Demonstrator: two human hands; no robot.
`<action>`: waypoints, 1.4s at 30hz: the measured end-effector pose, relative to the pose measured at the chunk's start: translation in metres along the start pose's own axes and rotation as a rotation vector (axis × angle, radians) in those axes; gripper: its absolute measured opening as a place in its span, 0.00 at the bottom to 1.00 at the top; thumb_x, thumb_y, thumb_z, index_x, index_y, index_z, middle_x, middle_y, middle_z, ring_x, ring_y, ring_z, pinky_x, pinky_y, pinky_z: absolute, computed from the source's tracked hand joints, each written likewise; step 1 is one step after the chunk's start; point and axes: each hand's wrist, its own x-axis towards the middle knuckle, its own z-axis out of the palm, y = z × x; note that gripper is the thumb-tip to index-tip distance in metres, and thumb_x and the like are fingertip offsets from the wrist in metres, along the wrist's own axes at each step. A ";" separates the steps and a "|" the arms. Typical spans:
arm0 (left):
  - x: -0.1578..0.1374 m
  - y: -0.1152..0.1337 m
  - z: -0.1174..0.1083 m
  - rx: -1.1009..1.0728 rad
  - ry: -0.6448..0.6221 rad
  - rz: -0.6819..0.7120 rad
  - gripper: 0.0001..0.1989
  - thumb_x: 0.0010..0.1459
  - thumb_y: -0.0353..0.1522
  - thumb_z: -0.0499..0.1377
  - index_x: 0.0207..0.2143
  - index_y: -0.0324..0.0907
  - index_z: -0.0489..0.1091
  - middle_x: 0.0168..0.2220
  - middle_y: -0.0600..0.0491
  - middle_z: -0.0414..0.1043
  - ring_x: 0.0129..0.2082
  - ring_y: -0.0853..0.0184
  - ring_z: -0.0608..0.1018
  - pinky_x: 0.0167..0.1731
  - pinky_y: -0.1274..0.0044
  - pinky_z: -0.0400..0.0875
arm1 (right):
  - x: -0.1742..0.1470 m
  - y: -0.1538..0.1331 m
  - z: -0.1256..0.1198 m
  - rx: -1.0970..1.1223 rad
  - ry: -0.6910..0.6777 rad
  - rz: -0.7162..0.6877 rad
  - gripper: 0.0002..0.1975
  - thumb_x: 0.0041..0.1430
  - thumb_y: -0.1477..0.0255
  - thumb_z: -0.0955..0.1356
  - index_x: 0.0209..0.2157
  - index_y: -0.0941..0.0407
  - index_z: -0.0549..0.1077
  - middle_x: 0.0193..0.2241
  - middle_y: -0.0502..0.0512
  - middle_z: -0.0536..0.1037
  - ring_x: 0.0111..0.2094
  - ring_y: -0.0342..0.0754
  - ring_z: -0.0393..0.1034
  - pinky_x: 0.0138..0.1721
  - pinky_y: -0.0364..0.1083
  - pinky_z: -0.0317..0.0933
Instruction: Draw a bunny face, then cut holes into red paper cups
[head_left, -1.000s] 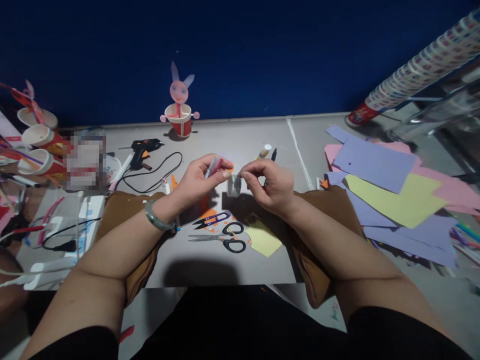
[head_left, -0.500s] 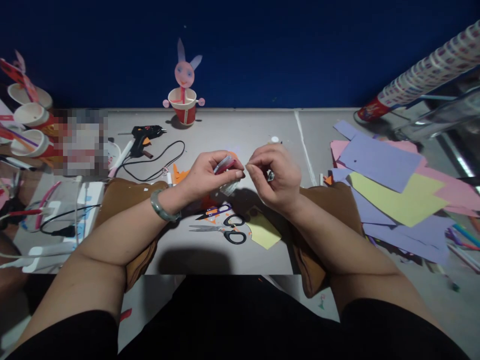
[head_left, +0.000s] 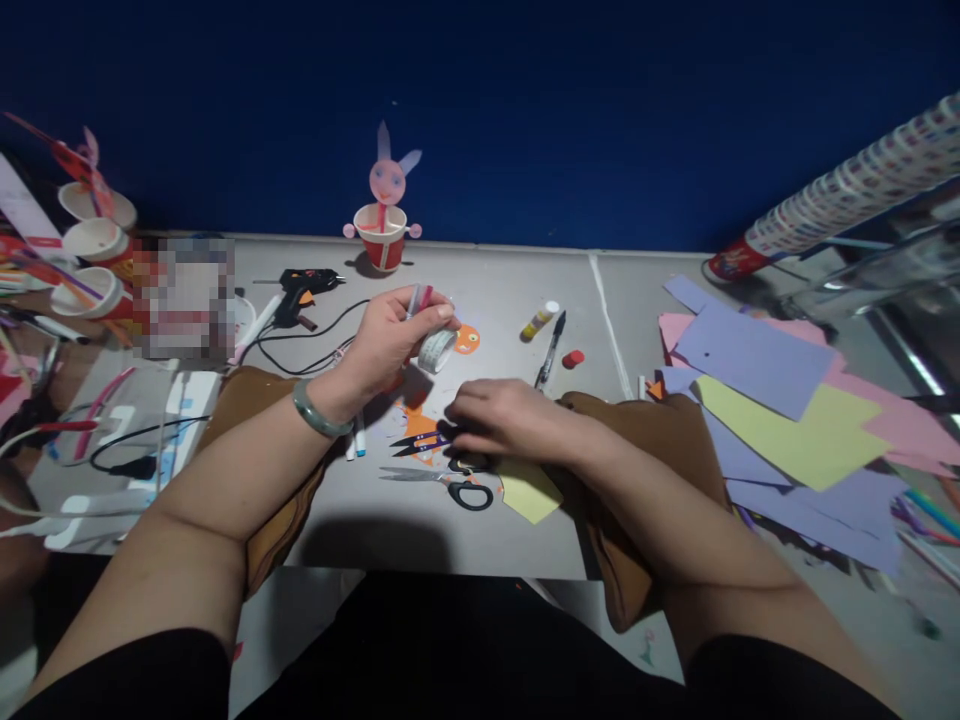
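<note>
Black cloth (head_left: pixel 465 660) covers the body at 6 o'clock, dark and plain. Matching black short sleeves, the left sleeve (head_left: pixel 150 680) between 7 and 8 o'clock, the right sleeve (head_left: pixel 787 690) between 4 and 5, end above the elbows. Bare forearms follow. A smooth, rounded, grey-green bangle (head_left: pixel 303 408) rings the left wrist (head_left: pixel 343 402), between 8 and 9.

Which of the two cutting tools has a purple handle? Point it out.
The snips, just beyond the scissors and partly hidden by the right hand; the scissors are black-handled.
</note>
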 end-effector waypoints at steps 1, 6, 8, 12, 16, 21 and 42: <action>0.000 0.001 0.000 -0.005 0.003 -0.004 0.13 0.49 0.38 0.69 0.32 0.39 0.74 0.26 0.53 0.78 0.18 0.76 0.70 0.18 0.82 0.61 | 0.001 -0.003 0.004 -0.041 -0.096 0.001 0.10 0.61 0.66 0.70 0.40 0.57 0.73 0.36 0.57 0.75 0.36 0.48 0.68 0.35 0.46 0.59; -0.003 0.003 0.004 -0.019 -0.014 0.003 0.13 0.48 0.38 0.69 0.31 0.40 0.73 0.25 0.54 0.77 0.17 0.77 0.68 0.16 0.82 0.56 | 0.008 -0.010 0.016 -0.082 -0.251 0.013 0.09 0.61 0.72 0.69 0.44 0.58 0.73 0.40 0.59 0.75 0.39 0.50 0.68 0.38 0.47 0.59; -0.004 0.003 0.004 -0.018 -0.012 0.013 0.13 0.49 0.38 0.69 0.31 0.40 0.73 0.25 0.54 0.78 0.18 0.77 0.69 0.17 0.82 0.57 | 0.010 -0.010 0.017 -0.082 -0.255 0.027 0.10 0.60 0.75 0.68 0.44 0.59 0.72 0.41 0.60 0.75 0.40 0.50 0.68 0.40 0.47 0.58; -0.004 0.004 0.003 0.003 0.029 0.034 0.13 0.49 0.38 0.69 0.32 0.39 0.73 0.26 0.53 0.78 0.19 0.76 0.70 0.17 0.82 0.56 | 0.012 -0.008 0.021 -0.081 -0.244 0.057 0.12 0.58 0.78 0.66 0.44 0.60 0.71 0.39 0.59 0.75 0.39 0.50 0.68 0.40 0.47 0.58; -0.004 0.004 0.001 -0.010 0.030 0.092 0.11 0.50 0.37 0.68 0.32 0.40 0.73 0.27 0.53 0.78 0.24 0.74 0.75 0.21 0.82 0.62 | 0.013 -0.008 0.025 -0.139 -0.222 0.076 0.09 0.60 0.77 0.63 0.42 0.59 0.69 0.38 0.60 0.76 0.37 0.50 0.67 0.40 0.47 0.56; -0.002 0.006 -0.003 -0.011 0.034 0.144 0.10 0.52 0.36 0.67 0.32 0.40 0.74 0.28 0.53 0.78 0.24 0.74 0.74 0.23 0.81 0.65 | 0.009 -0.007 0.017 -0.167 -0.160 0.070 0.06 0.63 0.70 0.63 0.40 0.57 0.68 0.33 0.57 0.76 0.31 0.48 0.65 0.35 0.47 0.54; -0.007 0.000 -0.002 0.187 -0.071 0.136 0.13 0.53 0.40 0.68 0.31 0.39 0.75 0.27 0.53 0.77 0.24 0.74 0.73 0.26 0.80 0.67 | -0.003 0.015 -0.019 0.431 0.535 0.451 0.29 0.66 0.47 0.58 0.32 0.58 0.73 0.22 0.48 0.65 0.25 0.42 0.58 0.29 0.44 0.52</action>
